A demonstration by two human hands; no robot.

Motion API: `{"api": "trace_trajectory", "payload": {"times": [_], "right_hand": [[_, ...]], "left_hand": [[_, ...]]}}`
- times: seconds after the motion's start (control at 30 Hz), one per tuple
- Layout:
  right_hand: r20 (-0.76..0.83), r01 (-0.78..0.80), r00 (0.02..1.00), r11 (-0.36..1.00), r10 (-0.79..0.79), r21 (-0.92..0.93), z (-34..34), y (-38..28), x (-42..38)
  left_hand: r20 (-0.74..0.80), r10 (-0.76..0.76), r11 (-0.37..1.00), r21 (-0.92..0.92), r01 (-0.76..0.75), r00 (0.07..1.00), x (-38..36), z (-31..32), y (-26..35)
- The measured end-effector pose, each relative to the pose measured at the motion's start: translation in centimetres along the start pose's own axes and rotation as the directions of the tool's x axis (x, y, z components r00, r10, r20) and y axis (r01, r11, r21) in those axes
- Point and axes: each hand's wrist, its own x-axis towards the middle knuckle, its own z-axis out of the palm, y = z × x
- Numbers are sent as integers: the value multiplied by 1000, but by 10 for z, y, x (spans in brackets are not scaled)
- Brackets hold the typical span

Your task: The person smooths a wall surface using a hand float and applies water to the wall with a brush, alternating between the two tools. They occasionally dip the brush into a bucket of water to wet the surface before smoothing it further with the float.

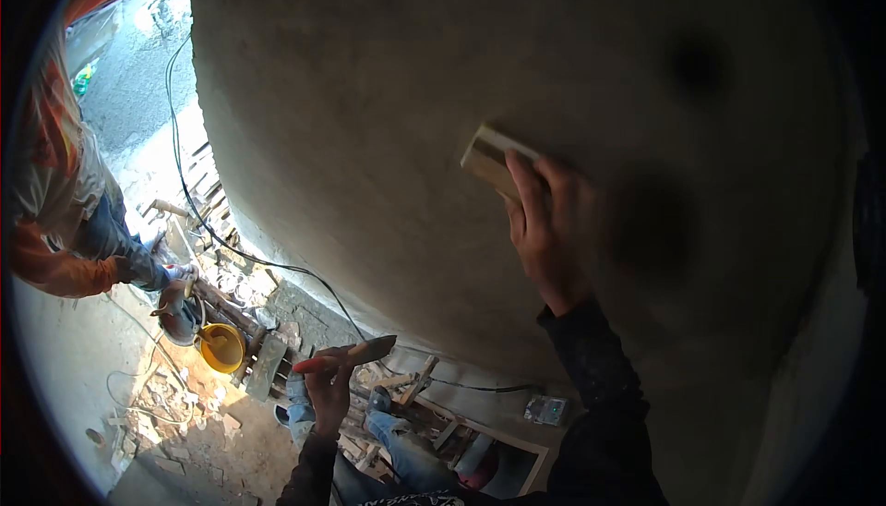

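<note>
A grey plastered wall [369, 164] fills most of the view. Against it, near the centre, my right hand [549, 229] grips a pale rectangular block [494, 160], its fingers along the block's right side. Lower down, my left hand [328, 395] is closed round the handle of a trowel [369, 350], whose blade points right, apart from the wall's upper surface. The trowel's handle looks red near my fingers. Which face of the block meets the plaster is hidden.
At the left stands a co-worker in orange sleeves [65, 266] and jeans. A yellow bucket [220, 349] sits near a dark bucket [177, 314]. Black cable [249, 255] runs down past the wall. Rubble, wood pieces and an electrical box [546, 410] lie low in view.
</note>
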Motion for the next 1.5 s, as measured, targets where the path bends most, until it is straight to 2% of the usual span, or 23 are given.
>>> {"api": "trace_trajectory", "payload": {"times": [0.07,0.1,0.17,0.2,0.27,0.3,0.37,0.4,0.47,0.5,0.57,0.63,0.73,0.8,0.83,0.87,0.93,1.0,1.03,1.13,1.23,1.3,1.5], "right_hand": [[22,-162,987,987,162,-10,17,25,-75],[13,-160,987,987,160,-2,10,30,-62],[-412,-418,783,884,466,206,-5,40,-40],[-401,-434,778,876,483,213,-1,31,-36],[-82,-366,924,927,373,86,10,5,-29],[-82,-391,914,916,398,90,17,3,-52],[45,-192,981,979,189,66,38,0,-131],[41,-194,981,978,192,73,47,9,-155],[-158,-583,719,710,677,395,62,27,-179],[-145,-589,713,698,686,407,71,20,-185],[-124,-474,835,816,536,330,81,-16,-152],[-100,-346,920,906,378,243,84,-49,-116],[26,-316,949,941,316,118,79,-54,-176],[-37,-488,870,870,491,67,70,-37,-233],[-170,-582,776,794,607,176,69,-24,-230],[-275,-650,644,700,714,295,56,-17,-213],[-432,-554,410,595,803,582,38,2,-142],[-554,-529,390,671,736,519,25,12,-60],[-555,-521,387,671,736,527,28,-1,-30],[-226,-384,866,884,445,267,34,-60,35],[-93,-423,878,853,469,306,79,-89,-33],[-177,-541,734,722,656,431,97,-73,-71],[-7,-351,934,924,357,153,99,-115,20]], "left_hand": [[13,25,1000,5,-25,1000,4,0,6],[24,57,998,33,-58,998,7,0,12],[31,115,987,106,-117,993,13,1,19],[32,105,988,110,-108,994,17,6,24],[50,86,988,122,-92,995,27,13,24],[53,129,972,188,-137,990,29,18,28],[74,145,967,199,-157,987,32,16,29],[71,149,966,205,-161,986,33,17,35],[93,201,962,167,-214,975,36,22,55],[87,199,960,185,-212,976,37,27,63],[82,232,962,129,-242,969,47,44,80],[155,408,859,270,-436,900,56,69,111],[288,603,768,43,-639,744,84,113,144],[395,672,703,-74,-707,626,106,135,177],[442,705,663,-132,-736,555,121,143,188],[360,738,654,-171,-737,571,136,152,199],[184,743,668,-260,-697,643,163,155,214],[-32,652,719,-291,-631,757,174,138,213],[-116,679,691,-233,-684,725,174,124,201],[-182,565,800,-121,-588,805,149,84,141],[-193,366,925,-32,-379,910,104,37,80],[-220,281,960,53,-276,934,70,12,64],[-238,76,994,89,-56,968,19,-14,12]]}}
